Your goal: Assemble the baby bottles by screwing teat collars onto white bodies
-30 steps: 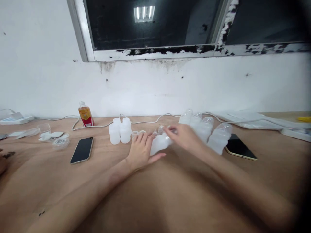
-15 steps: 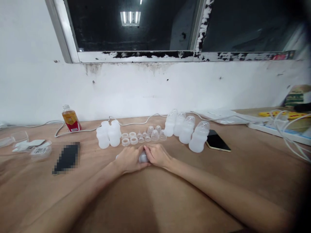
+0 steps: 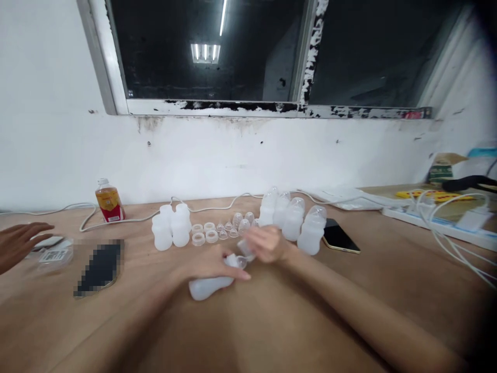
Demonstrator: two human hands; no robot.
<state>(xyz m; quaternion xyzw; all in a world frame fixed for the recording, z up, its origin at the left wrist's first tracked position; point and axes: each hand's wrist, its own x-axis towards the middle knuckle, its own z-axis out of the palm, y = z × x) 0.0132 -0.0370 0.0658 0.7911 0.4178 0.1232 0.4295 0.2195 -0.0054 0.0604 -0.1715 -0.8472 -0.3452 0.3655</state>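
My left hand [image 3: 207, 264] grips a translucent white baby bottle [image 3: 212, 287] near its neck. The bottle lies tilted, base to the lower left, with a clear teat [image 3: 241, 262] at its top end. Just right of that end, my right hand [image 3: 267, 243] is blurred, its fingers bent around a small translucent piece [image 3: 244, 247] whose kind I cannot make out. Behind my hands stand several collar rings [image 3: 198, 239], several small clear teats [image 3: 222, 234] and several clear dome caps [image 3: 244, 226].
Capped bottles [image 3: 311, 230] stand to the right beside a phone [image 3: 340, 235]; uncapped ones [image 3: 162, 233] stand left. Further left are a drink bottle [image 3: 110, 201], a pixelated dark object [image 3: 100, 267] and another person's hand [image 3: 19, 243] over clear packaging. Cables and a power strip [image 3: 438, 224] lie right.
My hands, earlier close together around the bottle, have come apart at its top. The bottle now shows, tilted. Another person's hand has come in at the left. The view has shifted slightly.
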